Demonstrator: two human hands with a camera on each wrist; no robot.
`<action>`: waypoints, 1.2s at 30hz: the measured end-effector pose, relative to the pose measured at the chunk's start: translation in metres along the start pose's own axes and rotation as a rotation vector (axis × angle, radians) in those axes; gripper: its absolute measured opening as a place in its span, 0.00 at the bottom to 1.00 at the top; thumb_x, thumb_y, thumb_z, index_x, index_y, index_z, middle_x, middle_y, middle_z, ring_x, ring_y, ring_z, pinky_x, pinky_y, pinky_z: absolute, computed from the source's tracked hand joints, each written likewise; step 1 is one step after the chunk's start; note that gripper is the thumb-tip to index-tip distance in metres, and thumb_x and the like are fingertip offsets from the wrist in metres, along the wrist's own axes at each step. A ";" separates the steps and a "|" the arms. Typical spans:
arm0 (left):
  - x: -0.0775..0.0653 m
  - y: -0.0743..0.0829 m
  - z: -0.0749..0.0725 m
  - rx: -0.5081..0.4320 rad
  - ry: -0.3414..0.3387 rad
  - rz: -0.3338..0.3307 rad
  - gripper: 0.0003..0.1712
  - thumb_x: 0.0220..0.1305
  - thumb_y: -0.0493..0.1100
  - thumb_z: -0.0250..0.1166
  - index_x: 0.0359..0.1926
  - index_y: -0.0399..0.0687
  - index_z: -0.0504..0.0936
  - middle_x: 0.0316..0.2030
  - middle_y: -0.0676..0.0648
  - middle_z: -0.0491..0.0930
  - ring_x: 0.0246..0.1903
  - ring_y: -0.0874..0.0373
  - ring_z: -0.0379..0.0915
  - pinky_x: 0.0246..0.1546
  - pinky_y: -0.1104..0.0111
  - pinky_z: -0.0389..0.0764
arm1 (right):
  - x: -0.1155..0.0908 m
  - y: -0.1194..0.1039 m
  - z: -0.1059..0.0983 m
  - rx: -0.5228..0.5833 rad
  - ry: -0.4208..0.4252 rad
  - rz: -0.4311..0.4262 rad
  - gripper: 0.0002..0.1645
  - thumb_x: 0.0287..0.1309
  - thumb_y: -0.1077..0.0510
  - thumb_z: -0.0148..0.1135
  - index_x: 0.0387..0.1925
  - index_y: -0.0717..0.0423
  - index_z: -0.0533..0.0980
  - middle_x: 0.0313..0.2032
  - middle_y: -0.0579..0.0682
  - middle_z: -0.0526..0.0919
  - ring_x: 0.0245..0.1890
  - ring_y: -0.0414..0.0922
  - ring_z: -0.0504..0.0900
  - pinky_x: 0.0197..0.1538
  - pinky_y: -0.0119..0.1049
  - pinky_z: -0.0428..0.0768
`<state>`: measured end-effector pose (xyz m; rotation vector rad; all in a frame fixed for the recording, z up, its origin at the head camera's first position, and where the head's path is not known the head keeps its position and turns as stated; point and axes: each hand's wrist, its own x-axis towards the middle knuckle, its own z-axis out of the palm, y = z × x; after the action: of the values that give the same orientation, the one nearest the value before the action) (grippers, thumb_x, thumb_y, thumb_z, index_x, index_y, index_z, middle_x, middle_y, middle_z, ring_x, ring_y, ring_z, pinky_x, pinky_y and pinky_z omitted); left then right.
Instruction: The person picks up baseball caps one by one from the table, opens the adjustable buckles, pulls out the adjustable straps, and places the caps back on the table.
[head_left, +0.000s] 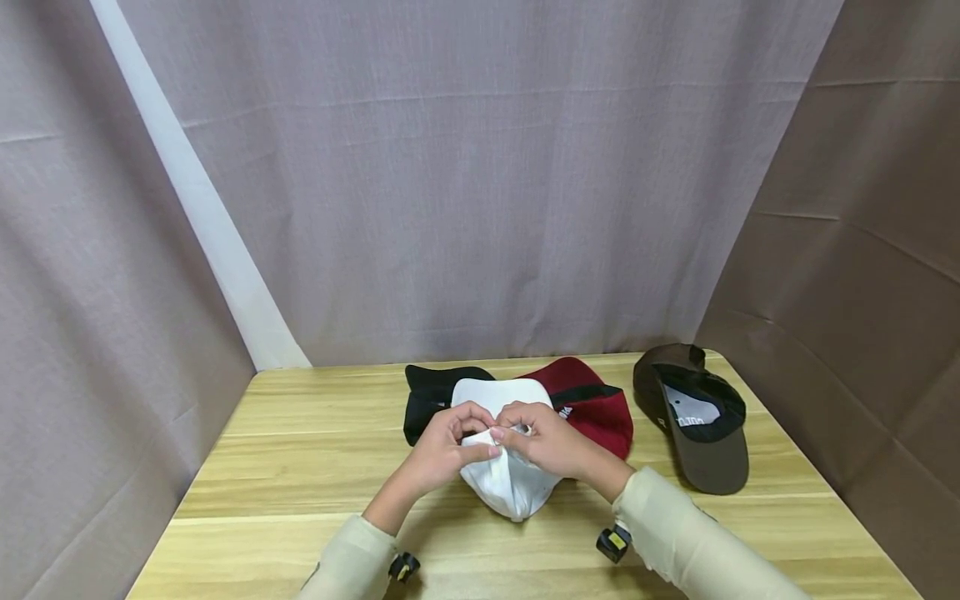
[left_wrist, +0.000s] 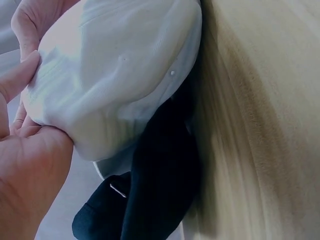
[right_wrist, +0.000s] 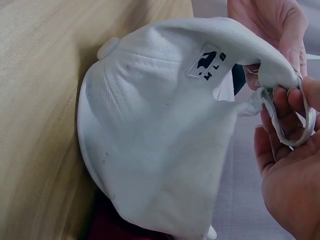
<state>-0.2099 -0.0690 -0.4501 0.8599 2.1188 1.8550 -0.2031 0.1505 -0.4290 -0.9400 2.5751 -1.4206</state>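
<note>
A white baseball cap rests crown-down on the wooden table, its brim pointing to the far side. My left hand pinches the cap's back edge between thumb and fingers. From the other side, my right hand grips the back strap, which forms a loop among the fingers in the right wrist view. The fingertips of both hands meet at the strap's fastening, partly hidden by them. Small dark "MLB" lettering shows on the crown near the strap opening.
Behind the white cap lie a black cap at left and a dark red cap at right. A brown cap lies upturned near the right edge of the table. Grey curtains hang behind the table.
</note>
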 end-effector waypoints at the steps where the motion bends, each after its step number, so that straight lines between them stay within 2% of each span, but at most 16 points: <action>1: 0.000 0.000 0.000 -0.001 -0.001 0.000 0.15 0.64 0.33 0.74 0.50 0.36 0.80 0.43 0.32 0.89 0.38 0.70 0.81 0.40 0.77 0.80 | 0.000 0.000 0.000 0.003 -0.001 -0.003 0.18 0.76 0.54 0.63 0.26 0.51 0.80 0.34 0.46 0.83 0.39 0.39 0.77 0.45 0.34 0.74; 8: 0.001 -0.001 -0.001 -0.013 -0.005 0.005 0.15 0.65 0.33 0.74 0.50 0.36 0.80 0.42 0.33 0.89 0.37 0.69 0.80 0.39 0.77 0.80 | 0.000 0.002 -0.002 0.039 -0.013 -0.020 0.18 0.76 0.56 0.62 0.26 0.52 0.80 0.33 0.48 0.84 0.39 0.38 0.77 0.46 0.33 0.75; 13: 0.002 -0.001 0.000 -0.024 -0.002 0.018 0.15 0.64 0.32 0.74 0.49 0.35 0.80 0.41 0.31 0.89 0.36 0.70 0.79 0.39 0.77 0.79 | 0.001 0.003 -0.003 0.064 -0.012 -0.049 0.18 0.76 0.58 0.61 0.25 0.59 0.79 0.33 0.50 0.85 0.39 0.37 0.77 0.47 0.33 0.75; 20: 0.002 0.000 0.000 -0.009 0.002 0.023 0.15 0.64 0.33 0.74 0.49 0.35 0.80 0.41 0.31 0.89 0.36 0.70 0.79 0.39 0.77 0.80 | 0.000 0.001 -0.004 0.049 -0.011 -0.039 0.18 0.75 0.58 0.62 0.27 0.61 0.79 0.32 0.47 0.83 0.38 0.36 0.76 0.46 0.33 0.75; 23: 0.002 0.000 0.000 -0.008 0.006 0.018 0.15 0.63 0.33 0.74 0.49 0.35 0.81 0.41 0.31 0.89 0.36 0.70 0.80 0.39 0.77 0.80 | 0.000 0.000 -0.004 0.027 -0.009 -0.026 0.17 0.75 0.57 0.63 0.27 0.60 0.79 0.32 0.45 0.82 0.38 0.36 0.76 0.44 0.33 0.74; 31: 0.001 -0.001 -0.001 -0.010 0.019 0.010 0.15 0.62 0.31 0.74 0.48 0.35 0.81 0.41 0.32 0.89 0.37 0.69 0.82 0.41 0.76 0.81 | -0.002 -0.004 -0.002 -0.004 0.008 0.039 0.13 0.74 0.52 0.66 0.30 0.48 0.80 0.34 0.43 0.81 0.40 0.37 0.76 0.46 0.33 0.74; 36: 0.000 -0.002 0.000 -0.011 0.021 -0.001 0.14 0.63 0.31 0.73 0.48 0.35 0.80 0.41 0.32 0.90 0.38 0.69 0.83 0.42 0.76 0.82 | -0.003 -0.006 0.001 -0.058 0.026 0.025 0.14 0.72 0.51 0.68 0.29 0.47 0.78 0.32 0.42 0.80 0.39 0.38 0.75 0.45 0.32 0.74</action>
<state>-0.2109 -0.0694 -0.4520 0.8408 2.1188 1.8811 -0.1981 0.1493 -0.4255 -0.8985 2.6505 -1.3688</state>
